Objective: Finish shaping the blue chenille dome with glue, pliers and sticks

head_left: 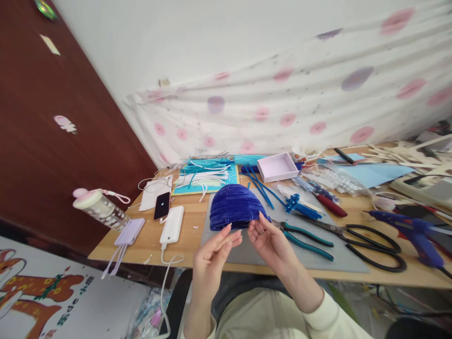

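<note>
A dark blue dome made of pipe cleaners laid in rows [237,203] is held up over the grey cutting mat [243,256]. My right hand [270,242] grips its lower right rim, thumb at the edge and fingers curled under. Below the dome's lower left edge is my left hand [216,247], its fingers stretched out and apart; whether the fingertips touch the rim I cannot tell. Teal-handled pliers [309,240] lie just right of my right hand, beside black-handled scissors [370,240].
A blue glue gun [413,233] rests at the right. Behind are a white box [278,167], bundled blue pipe cleaners [300,205] and teal ones [206,165]. To the left are a white power bank [172,224], a phone [162,205] and a bottle [100,209].
</note>
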A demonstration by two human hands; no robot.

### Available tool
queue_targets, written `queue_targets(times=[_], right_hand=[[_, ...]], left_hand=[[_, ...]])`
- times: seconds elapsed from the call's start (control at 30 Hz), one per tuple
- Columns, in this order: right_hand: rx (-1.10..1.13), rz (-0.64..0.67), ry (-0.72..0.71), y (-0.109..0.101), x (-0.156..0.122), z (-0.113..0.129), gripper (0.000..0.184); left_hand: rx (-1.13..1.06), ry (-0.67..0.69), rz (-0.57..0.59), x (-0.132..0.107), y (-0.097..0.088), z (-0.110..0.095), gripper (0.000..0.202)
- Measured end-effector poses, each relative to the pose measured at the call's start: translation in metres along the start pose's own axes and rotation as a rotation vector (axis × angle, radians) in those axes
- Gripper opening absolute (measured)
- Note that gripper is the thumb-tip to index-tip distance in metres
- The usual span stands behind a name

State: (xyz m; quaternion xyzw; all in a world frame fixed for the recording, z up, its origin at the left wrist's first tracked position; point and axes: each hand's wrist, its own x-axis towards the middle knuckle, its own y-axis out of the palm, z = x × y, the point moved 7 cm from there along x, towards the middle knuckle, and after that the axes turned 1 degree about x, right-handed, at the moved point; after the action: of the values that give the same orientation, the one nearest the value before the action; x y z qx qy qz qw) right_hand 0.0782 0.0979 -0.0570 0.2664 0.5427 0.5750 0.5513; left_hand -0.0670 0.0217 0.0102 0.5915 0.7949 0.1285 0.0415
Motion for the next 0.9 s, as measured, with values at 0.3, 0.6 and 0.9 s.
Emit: queue_targets(times=[0.3,0.6,0.9], right_hand=[[-0.002,-0.026,0.018,0.002,-0.004,-0.001,0.017],[0.0,-0.028,0.023,0.003,-0.006,-0.001,0.015],[-0.007,-0.031,0.021,0.002,-0.005,-0.001,0.015]], left_hand=[[0.096,-0.015,-0.113,0.0,-0.009,-0.003,0.028],[0.015,-0.014,0.036,0.002,0.006,0.002,0.051],[0.052,0.006,-0.013,0.001,-0.001,0.002,0.046]])
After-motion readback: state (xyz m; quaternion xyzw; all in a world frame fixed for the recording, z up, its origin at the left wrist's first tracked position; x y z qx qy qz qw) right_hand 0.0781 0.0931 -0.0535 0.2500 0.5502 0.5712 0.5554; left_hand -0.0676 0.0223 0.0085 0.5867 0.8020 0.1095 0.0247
